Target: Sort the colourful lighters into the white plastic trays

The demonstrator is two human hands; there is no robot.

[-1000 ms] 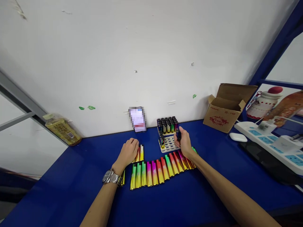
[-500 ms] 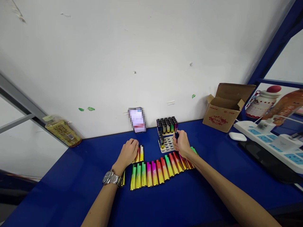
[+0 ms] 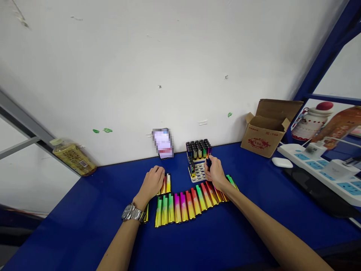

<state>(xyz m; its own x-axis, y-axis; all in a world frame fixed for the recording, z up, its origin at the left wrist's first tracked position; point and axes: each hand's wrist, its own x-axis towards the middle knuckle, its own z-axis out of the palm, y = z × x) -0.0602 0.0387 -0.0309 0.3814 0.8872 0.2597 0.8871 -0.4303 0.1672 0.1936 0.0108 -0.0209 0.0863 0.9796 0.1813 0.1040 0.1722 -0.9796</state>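
My right hand [image 3: 217, 173] pinches a dark, shiny lighter [image 3: 208, 162] upright over the white tray [image 3: 199, 173] with round holes. Black-topped lighters [image 3: 199, 149] stand packed in the tray's back rows, and a few more [image 3: 192, 168] fill its left side. My left hand [image 3: 152, 181], a steel watch at its wrist, lies palm down over some gold-ended lighters [image 3: 168, 183], its fingertips partly hidden. Nearer me, a curved row of lighters [image 3: 184, 206], shaded green, pink and red into gold, lies flat; my right forearm covers part of its right end.
A phone [image 3: 163, 143] leans on the wall behind the blue table [image 3: 93, 210]. At the left lies a tilted bottle [image 3: 73, 157]. To the right are an open cardboard box [image 3: 263, 133], a white case [image 3: 282, 162], a black slab [image 3: 318, 194] and a power strip [image 3: 313, 165] with plugs.
My right hand and the dark lighter have shifted slightly left and down, closer to the tray. My left hand stays in place. The whole view has drifted a little.
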